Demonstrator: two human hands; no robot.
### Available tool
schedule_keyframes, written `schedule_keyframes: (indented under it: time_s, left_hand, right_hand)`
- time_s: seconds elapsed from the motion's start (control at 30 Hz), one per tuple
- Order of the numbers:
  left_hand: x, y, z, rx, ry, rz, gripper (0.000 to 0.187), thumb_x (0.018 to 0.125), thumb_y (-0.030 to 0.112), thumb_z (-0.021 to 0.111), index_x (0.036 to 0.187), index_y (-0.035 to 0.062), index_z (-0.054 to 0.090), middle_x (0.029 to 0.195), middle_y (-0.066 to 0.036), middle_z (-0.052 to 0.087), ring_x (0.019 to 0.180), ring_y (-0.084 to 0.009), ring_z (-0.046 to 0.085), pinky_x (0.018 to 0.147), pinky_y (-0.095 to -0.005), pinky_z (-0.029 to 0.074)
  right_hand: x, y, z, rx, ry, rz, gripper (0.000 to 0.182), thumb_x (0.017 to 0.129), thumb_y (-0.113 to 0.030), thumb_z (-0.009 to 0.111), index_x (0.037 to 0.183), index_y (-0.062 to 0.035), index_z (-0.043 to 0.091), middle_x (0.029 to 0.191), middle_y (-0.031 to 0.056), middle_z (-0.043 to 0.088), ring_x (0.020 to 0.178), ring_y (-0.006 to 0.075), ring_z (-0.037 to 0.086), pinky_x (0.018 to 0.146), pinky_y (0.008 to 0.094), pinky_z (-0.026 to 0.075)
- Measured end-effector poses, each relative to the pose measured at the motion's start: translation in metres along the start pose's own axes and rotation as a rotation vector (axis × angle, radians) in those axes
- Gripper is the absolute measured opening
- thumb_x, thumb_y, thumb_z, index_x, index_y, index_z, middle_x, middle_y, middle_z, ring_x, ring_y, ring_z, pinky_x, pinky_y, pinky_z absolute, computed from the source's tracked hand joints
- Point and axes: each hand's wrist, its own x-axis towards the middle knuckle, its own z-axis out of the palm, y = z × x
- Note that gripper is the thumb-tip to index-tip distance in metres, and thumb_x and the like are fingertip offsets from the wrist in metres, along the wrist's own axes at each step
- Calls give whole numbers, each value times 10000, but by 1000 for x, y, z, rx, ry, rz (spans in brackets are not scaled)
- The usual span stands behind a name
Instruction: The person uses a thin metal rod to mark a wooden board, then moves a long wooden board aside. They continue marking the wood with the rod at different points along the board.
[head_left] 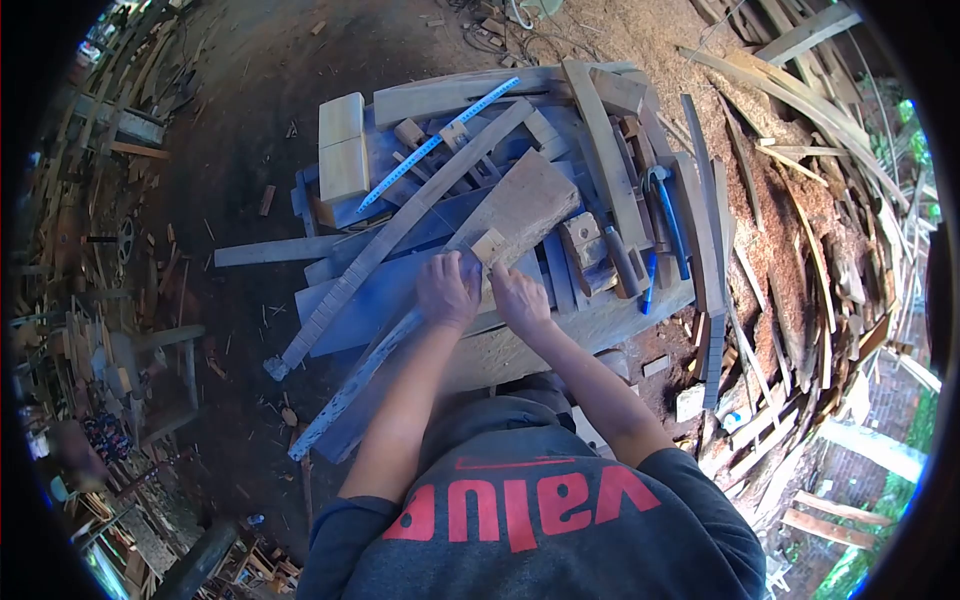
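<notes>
Both hands are close together over the middle of the workbench. My left hand (448, 291) has its fingers bent down at the edge of a wide board (527, 207). To its right, my right hand (520, 300) has its fingers closed beside a small light wood block (488, 246). The block rests on the board just beyond my fingertips. Whatever the fingers of either hand grip is too small or too covered to make out. A wooden hand plane (588, 250) lies right of the board, with a dark wooden handle (621, 262) beside it.
A blue-white measuring strip (440, 142) and a long notched strip (405, 220) cross the bench. Pale blocks (343, 150) stand at the back left. A blue-handled hammer (668, 222) and a blue pen (649, 283) lie at the right. Scrap wood (800, 250) covers the ground beyond.
</notes>
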Motion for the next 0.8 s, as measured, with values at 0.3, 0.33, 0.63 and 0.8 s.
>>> schedule_keyframes:
  time_s: [0.3,0.33,0.63,0.8]
  left_hand:
    - [0,-1,2,16,-38,-24,350,841,335,612,1064,73,546,972,-123,550,909,-336,536,777,-454,443]
    - [-1,-1,3,39,-59,-37,364,850,370,601,1075,92,537,995,-113,536,935,-320,526,789,-441,433]
    - [-5,6,-4,98,-116,47,359,866,415,571,1051,107,547,1016,-94,524,930,-299,510,784,-428,422]
    - [-4,-1,-6,22,-139,138,322,860,387,584,1006,101,562,994,-84,533,906,-292,507,764,-421,420]
  right_hand:
    - [-22,11,-15,-12,-34,-13,140,938,-209,500,927,-75,462,789,151,635,752,347,661,636,457,525]
    - [-14,6,-15,5,-50,-2,150,943,-216,497,936,-71,457,785,152,635,758,358,656,646,470,520]
    - [-16,3,-22,-44,-44,6,69,910,-131,479,914,-66,459,734,158,637,696,337,669,618,440,532]
    - [-12,7,-14,17,-95,41,121,934,-179,475,921,-60,457,768,182,646,717,365,664,638,469,525]
